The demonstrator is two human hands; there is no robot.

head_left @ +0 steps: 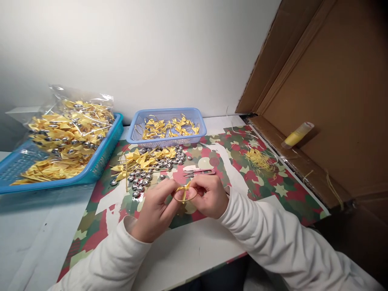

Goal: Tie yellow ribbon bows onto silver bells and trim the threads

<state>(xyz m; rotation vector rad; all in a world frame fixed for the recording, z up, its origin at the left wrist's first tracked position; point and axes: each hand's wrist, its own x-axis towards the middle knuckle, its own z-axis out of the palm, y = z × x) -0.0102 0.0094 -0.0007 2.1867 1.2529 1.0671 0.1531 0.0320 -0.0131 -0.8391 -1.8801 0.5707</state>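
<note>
My left hand point(162, 208) and my right hand point(210, 196) meet over the camouflage-patterned board, both pinching a yellow ribbon bow point(183, 192) with a thin gold cord loop. The loop curves below the bow between my thumbs. My fingertips cover part of the bow, so its exact tie is hidden. Just beyond my hands lie small thread snips point(202, 173) with pink handles. Silver bells point(142, 185) are scattered to the left of them, beside a pile of yellow bows point(144, 159) with gold cords.
A blue basket point(166, 142) holding looped bows stands at the back. On the left, a larger blue basket point(104, 159) carries a clear bag point(72, 117) of bows and bells. Yellow thread scraps point(260, 159) lie right. A yellow thread spool point(298, 134) sits by the cardboard wall point(327, 89).
</note>
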